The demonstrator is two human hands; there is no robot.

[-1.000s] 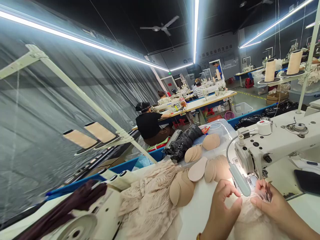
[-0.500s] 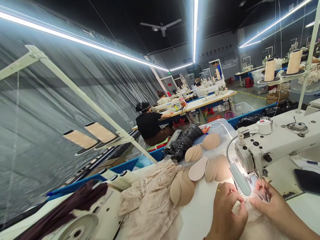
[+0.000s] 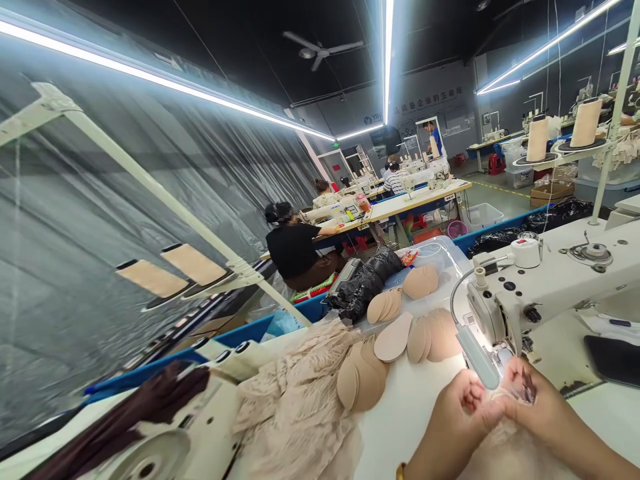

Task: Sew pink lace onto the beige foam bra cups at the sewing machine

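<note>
Both hands are close together just in front of the sewing machine [image 3: 540,293], near its needle area. My left hand [image 3: 463,410] has its fingers curled, thumb reaching toward my right thumb, at the edge of pale beige lace fabric [image 3: 515,440]. My right hand [image 3: 533,400] is closed on the same fabric, its fingers beside the presser foot. A grey lamp [image 3: 477,357] on a bendy neck lights this spot and hides part of the needle area. Below my hands the fabric hangs toward me.
Left of my hands lie several beige oval bra pads [image 3: 363,377] and a heap of beige lace [image 3: 295,393]. A clear plastic tub [image 3: 450,253] and a black plastic bag [image 3: 367,283] are behind. A phone [image 3: 613,357] rests at right. Co-workers sit at machines farther off.
My left hand has rolled from back-up to a position with its curled fingers showing, and its thumb now meets my right thumb at the fabric. The view has shifted slightly.
</note>
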